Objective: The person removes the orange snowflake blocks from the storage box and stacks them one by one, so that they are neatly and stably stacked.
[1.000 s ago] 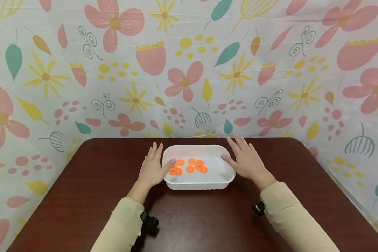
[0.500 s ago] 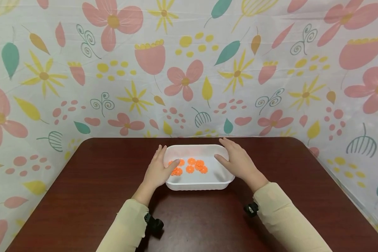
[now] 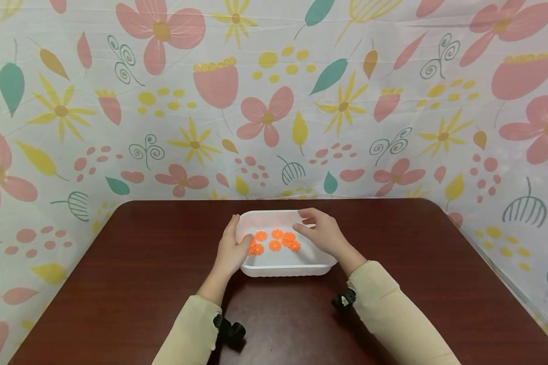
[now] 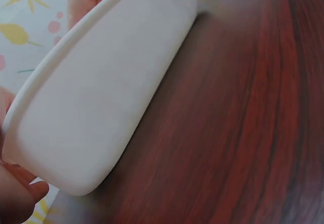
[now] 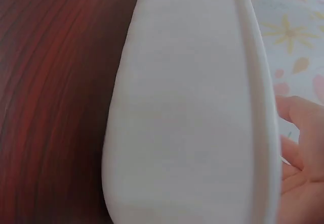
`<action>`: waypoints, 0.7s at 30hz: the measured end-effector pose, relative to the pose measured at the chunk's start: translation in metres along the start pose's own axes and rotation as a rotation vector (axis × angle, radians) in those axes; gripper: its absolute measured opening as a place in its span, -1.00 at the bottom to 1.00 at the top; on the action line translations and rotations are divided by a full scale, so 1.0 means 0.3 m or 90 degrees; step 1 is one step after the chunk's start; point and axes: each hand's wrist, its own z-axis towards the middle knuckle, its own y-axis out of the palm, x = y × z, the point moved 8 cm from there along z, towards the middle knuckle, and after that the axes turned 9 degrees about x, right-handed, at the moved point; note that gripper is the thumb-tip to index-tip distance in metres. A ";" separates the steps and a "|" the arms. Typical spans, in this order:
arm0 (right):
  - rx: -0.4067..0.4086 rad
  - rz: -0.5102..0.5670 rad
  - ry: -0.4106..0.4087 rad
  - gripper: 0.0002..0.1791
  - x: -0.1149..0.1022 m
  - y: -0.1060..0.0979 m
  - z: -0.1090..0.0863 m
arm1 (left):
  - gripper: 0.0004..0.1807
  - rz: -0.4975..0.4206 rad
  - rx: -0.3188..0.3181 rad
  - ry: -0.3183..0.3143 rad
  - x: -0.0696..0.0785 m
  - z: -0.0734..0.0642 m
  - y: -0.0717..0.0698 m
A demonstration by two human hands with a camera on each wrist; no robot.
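A white plastic tray [image 3: 287, 270] stands on the table, its outer wall filling much of both wrist views. On its floor, toward the left and middle, lie several thin orange flower-shaped pieces [image 3: 275, 245], some overlapping. My left hand [image 3: 230, 253] holds the tray's left end, thumb over the rim on the inside and fingers outside. It partly hides the leftmost pieces. Over the right part of the tray hovers my right hand [image 3: 323, 234], fingers loosely bent, thumb and fingertips apart with nothing between them. In the right wrist view that hand [image 5: 304, 158] shows beyond the rim.
The dark reddish-brown table [image 3: 164, 253] has rounded far corners. A flower-printed cloth [image 3: 274, 167] hangs right behind its far edge. Black wrist cameras [image 3: 230, 329] hang below both beige sleeves [image 3: 392, 304].
My right hand has moved left, from beside the tray's right end to over its inside, and its fingers have bent. My left hand has closed in on the left end.
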 end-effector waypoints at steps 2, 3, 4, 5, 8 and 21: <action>-0.010 0.026 0.026 -0.46 0.012 0.028 0.009 | -0.30 -0.034 0.003 -0.018 -0.010 -0.003 0.003; -0.014 0.032 0.036 -0.46 0.019 0.041 0.014 | -0.31 -0.050 0.003 -0.024 -0.015 -0.004 0.005; -0.020 0.038 0.045 -0.46 0.027 0.055 0.016 | -0.32 -0.066 0.004 -0.031 -0.019 -0.006 0.006; -0.025 0.040 0.051 -0.46 0.035 0.068 0.018 | -0.33 -0.081 0.003 -0.043 -0.024 -0.008 0.008; -0.044 0.046 0.080 -0.46 0.066 0.102 0.017 | -0.34 -0.116 -0.001 -0.072 -0.040 -0.015 0.012; -0.077 -0.010 0.121 -0.51 0.097 0.150 0.029 | -0.36 -0.136 0.013 -0.088 -0.057 -0.006 -0.001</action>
